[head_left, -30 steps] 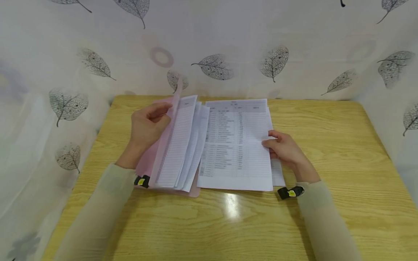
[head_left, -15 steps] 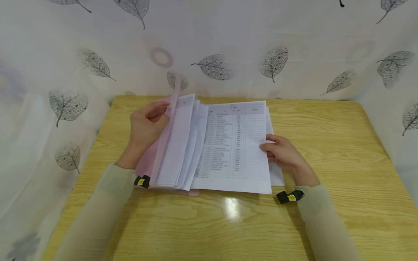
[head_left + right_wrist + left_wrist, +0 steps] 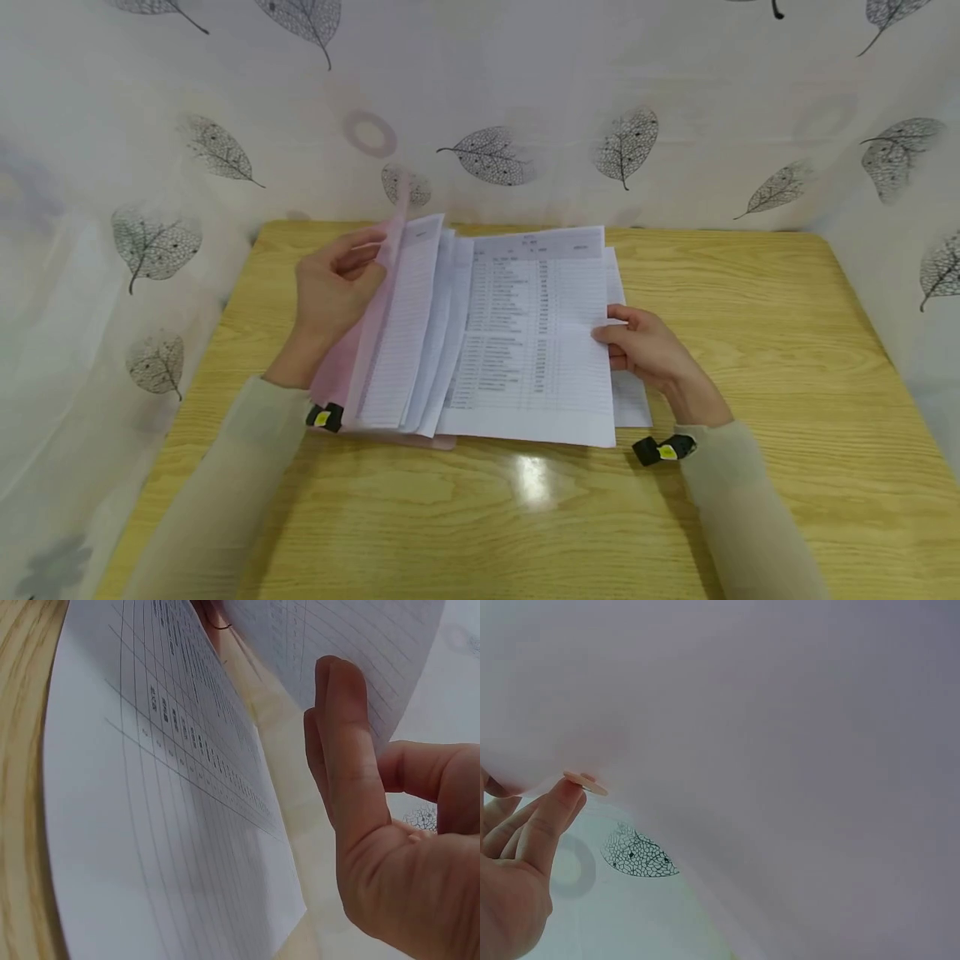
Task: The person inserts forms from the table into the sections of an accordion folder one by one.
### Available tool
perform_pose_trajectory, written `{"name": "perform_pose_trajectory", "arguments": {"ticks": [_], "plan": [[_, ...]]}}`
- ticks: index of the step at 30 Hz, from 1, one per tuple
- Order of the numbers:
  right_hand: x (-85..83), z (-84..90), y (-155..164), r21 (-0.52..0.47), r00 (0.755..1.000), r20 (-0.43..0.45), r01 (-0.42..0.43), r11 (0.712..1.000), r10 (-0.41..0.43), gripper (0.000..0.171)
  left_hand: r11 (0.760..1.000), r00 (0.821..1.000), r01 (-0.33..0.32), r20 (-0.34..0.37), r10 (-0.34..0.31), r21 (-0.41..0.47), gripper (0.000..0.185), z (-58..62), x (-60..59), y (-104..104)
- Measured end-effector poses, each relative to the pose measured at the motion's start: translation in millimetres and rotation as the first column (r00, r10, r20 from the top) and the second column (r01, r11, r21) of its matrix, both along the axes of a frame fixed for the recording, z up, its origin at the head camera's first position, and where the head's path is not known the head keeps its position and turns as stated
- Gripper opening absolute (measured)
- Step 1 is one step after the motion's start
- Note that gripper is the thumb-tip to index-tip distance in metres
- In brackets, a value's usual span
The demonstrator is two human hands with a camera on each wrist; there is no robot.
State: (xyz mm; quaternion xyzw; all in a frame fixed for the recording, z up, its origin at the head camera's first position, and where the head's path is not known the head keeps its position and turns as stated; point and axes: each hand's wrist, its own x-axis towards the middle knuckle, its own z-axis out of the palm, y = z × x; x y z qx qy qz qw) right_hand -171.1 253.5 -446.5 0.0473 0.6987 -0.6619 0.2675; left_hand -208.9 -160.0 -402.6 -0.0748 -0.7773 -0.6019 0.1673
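Since 1 s ago the top sheet (image 3: 540, 333) was slid a bit left toward the pink folder (image 3: 352, 350). It is pinched at its right edge by the right hand (image 3: 648, 350); the folder cover is held up by the left hand (image 3: 330, 292). Paper seems thin, floppy; best taken at the edge.

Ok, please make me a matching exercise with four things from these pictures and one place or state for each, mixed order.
Things:
1. left hand
2. right hand
3. pink folder cover
4. table

Places or states:
a. lifted up on edge
b. pinches the top printed sheet at its right edge
c. bare yellow wood
d. holds the cover open

Pairs: 1-d, 2-b, 3-a, 4-c
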Motion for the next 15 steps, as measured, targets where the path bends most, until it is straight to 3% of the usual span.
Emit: {"name": "perform_pose_trajectory", "arguments": {"ticks": [8, 15], "plan": [[2.3, -2.9, 2.5, 0.019, 1.0, 0.011, -0.019, 1.0, 0.019, 0.06, 1.0, 1.0, -0.012, -0.005, 0.012, -0.007, 0.038, 2.6, -1.2, -1.4], [2.4, -0.7, 3.6, -0.029, 0.999, -0.028, -0.027, 0.999, 0.026, 0.057, 0.998, 0.998, -0.049, -0.028, 0.048, -0.03, 0.037, 3.6, -1.5, -1.3]]}}
